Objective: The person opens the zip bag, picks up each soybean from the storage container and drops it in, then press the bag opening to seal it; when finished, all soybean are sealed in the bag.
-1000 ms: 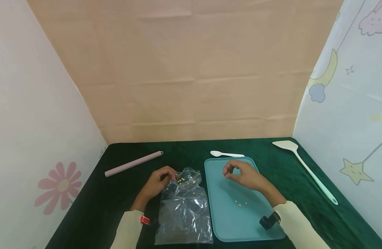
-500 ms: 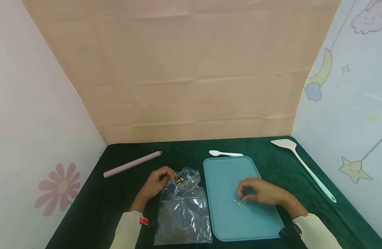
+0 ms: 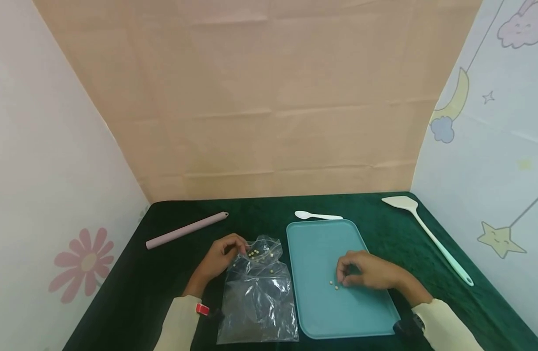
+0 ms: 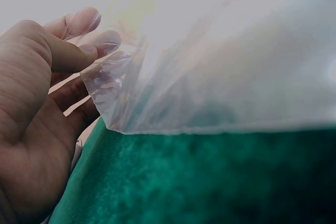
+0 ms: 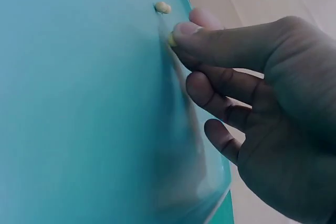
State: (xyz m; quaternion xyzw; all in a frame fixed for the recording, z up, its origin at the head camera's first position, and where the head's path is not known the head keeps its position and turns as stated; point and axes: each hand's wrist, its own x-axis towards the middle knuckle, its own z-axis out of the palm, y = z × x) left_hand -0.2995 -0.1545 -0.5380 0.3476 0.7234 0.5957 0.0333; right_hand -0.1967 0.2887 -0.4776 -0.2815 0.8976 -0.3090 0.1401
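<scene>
A clear zip bag (image 3: 258, 307) lies on the dark green cloth with several soybeans (image 3: 254, 253) near its upper end. My left hand (image 3: 220, 258) pinches the upper left edge of the bag; in the left wrist view the thumb and fingertips hold the clear plastic (image 4: 113, 85). Over the blue tray (image 3: 326, 317), my right hand (image 3: 370, 270) pinches one soybean (image 5: 171, 40) between thumb and index finger, mostly covered by the fingertips. Two more soybeans (image 5: 163, 8) lie on the tray just beside those fingertips.
A white spoon (image 3: 317, 216) lies behind the tray, its handle against the far rim. On the right is a long white spatula (image 3: 427, 229), and at the back left a pink stick (image 3: 187, 230). Paper-covered walls enclose the table on three sides.
My right hand has moved down and right from the tray's upper part to the loose soybeans, and one of them is now between its fingertips. The left hand keeps its hold on the bag.
</scene>
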